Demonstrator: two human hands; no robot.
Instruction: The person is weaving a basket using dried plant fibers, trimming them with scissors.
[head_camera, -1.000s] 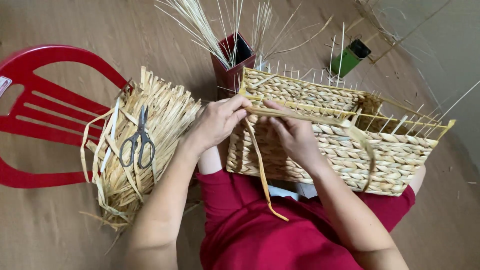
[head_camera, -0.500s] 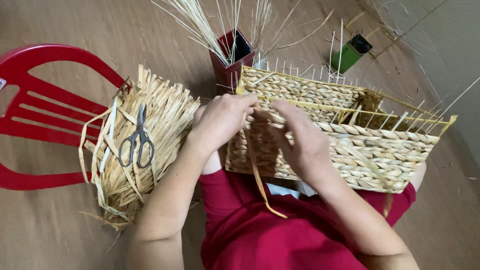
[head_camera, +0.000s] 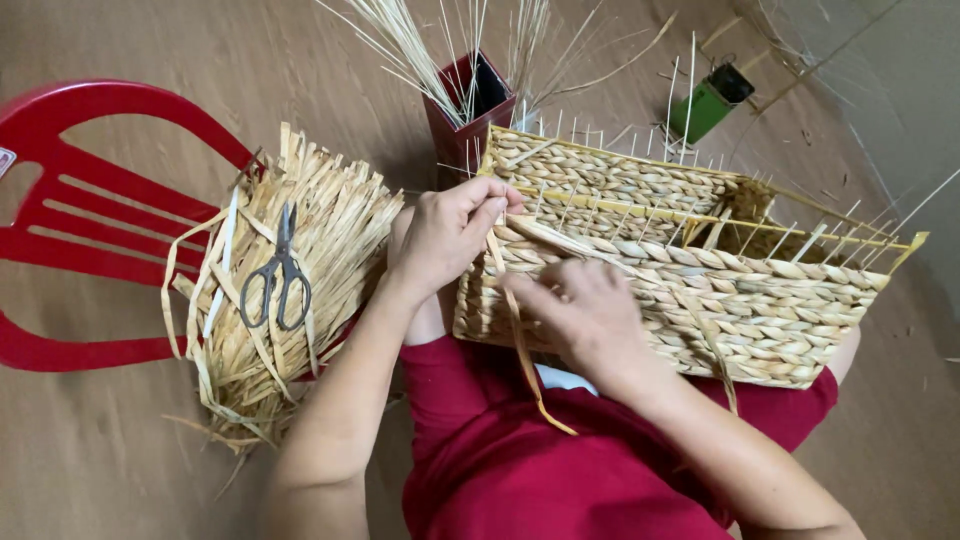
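Both hands work the rectangular woven straw basket (head_camera: 690, 270) resting on the lap: left hand (head_camera: 450, 232) pinches a flat straw strand (head_camera: 520, 340) at its near-left corner, right hand (head_camera: 585, 315) presses the weave, steadying it.

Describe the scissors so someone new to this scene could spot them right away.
Start at the red plastic chair on the left; against it lies a pile of flat straw strips. The scissors lie on top of that pile, left of the person's left hand: dark metal with two loop handles, the only non-straw item there.
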